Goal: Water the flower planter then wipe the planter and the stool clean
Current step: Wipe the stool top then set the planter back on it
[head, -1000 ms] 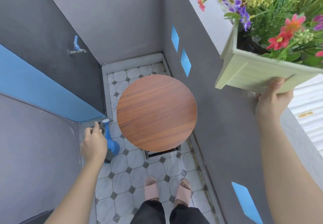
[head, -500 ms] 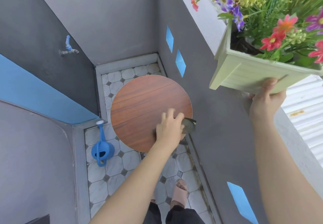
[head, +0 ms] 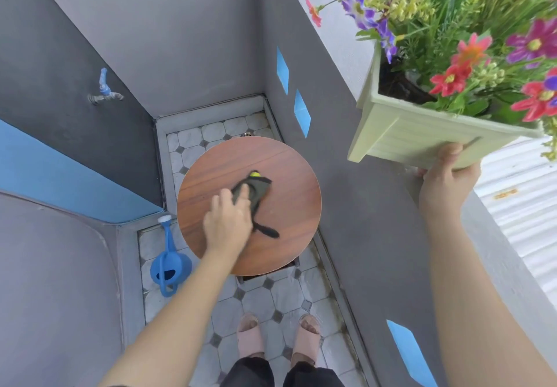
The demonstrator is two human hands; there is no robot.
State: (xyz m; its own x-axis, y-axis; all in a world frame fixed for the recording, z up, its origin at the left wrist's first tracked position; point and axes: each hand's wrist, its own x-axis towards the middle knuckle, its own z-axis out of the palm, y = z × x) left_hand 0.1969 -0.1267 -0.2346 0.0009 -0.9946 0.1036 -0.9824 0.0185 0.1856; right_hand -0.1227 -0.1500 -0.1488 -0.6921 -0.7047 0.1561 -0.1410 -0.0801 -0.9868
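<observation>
stool (head: 289,220): cloth (head: 259,189) centre, rim bare | wall (head: 346,205) tight right | watering can (head: 170,266) left

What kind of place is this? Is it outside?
Most likely a small balcony or outdoor wash corner: a tap on the wall, a tiled floor with a watering can, and a flower planter beside a low wall with a corrugated roof beyond.

No writing can be read on the planter (head: 407,142), stool (head: 286,205) or cloth (head: 259,190); an orange mark (head: 502,195) on the roof (head: 524,220) is blurred
</observation>
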